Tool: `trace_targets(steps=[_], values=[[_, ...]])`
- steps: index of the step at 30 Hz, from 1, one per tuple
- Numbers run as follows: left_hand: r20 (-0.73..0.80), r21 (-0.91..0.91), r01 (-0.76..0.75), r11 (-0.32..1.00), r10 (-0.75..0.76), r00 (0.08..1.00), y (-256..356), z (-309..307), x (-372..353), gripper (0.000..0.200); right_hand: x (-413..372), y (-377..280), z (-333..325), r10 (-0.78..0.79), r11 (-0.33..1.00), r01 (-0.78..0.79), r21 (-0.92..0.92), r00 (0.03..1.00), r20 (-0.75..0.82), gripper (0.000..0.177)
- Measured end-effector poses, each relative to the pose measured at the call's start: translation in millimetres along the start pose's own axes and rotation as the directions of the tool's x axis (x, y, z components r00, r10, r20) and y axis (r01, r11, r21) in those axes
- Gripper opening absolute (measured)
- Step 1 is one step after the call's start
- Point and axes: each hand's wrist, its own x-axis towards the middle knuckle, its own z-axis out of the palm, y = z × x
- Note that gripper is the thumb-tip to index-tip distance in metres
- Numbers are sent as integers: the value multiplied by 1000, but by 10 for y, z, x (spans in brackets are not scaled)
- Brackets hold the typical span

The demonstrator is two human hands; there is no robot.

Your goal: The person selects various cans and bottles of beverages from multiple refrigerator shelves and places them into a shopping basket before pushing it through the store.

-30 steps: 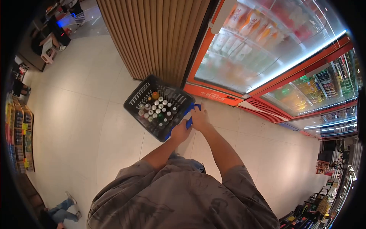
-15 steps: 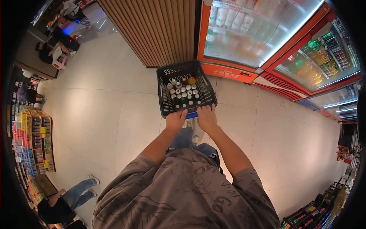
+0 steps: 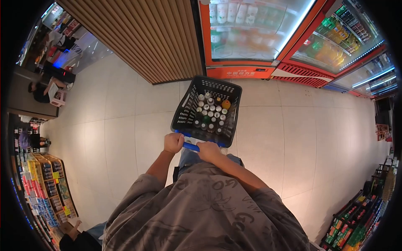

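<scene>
A black perforated plastic basket (image 3: 180, 115) stands in front of me, tilted clockwise in the view. Inside it are several bottles and cans (image 3: 208, 113), many with white or silver tops, and one orange-topped container (image 3: 226, 104) near the far right corner. Along the basket's near side runs a blue handle (image 3: 191, 146). My left hand (image 3: 173, 143) is closed around the handle's left end. Further right, my right hand (image 3: 209, 151) is wrapped over the same handle. Whether the basket rests on wheels is hidden.
A slatted wood panel (image 3: 134, 37) and red-framed drink fridges (image 3: 238, 72) stand ahead. Stocked shelves (image 3: 54, 188) line the left, with more goods (image 3: 351, 221) at lower right. A person sits on a pink stool (image 3: 57, 97); another person's arm (image 3: 75, 230) shows at lower left. Pale floor tiles (image 3: 301, 138) lie between.
The basket has swung round, its handle end now nearer my body and further left. Both hands have moved with the handle. The fridges have shifted left in view; the person at lower left is mostly out of view.
</scene>
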Motion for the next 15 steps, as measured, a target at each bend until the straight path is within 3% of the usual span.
trace_targets(steps=[5,6,8,11,15], values=[[21,-34,-121,992,122,992,-23,36,212,30,17,-63,-170,115,993,-116,15,992,46,21],[26,-61,-131,989,133,991,-396,-383,22,30,194,-565,138,136,991,-137,13,990,24,21],[52,-113,-125,986,131,990,-246,-343,136,30,154,-423,153,179,983,-179,27,984,8,20],[205,-52,-115,992,124,971,-141,-460,253,30,195,-519,107,302,953,-301,-13,953,29,20],[452,54,-232,971,183,873,-204,-594,299,26,341,-795,281,378,925,-378,-40,926,-3,23]])
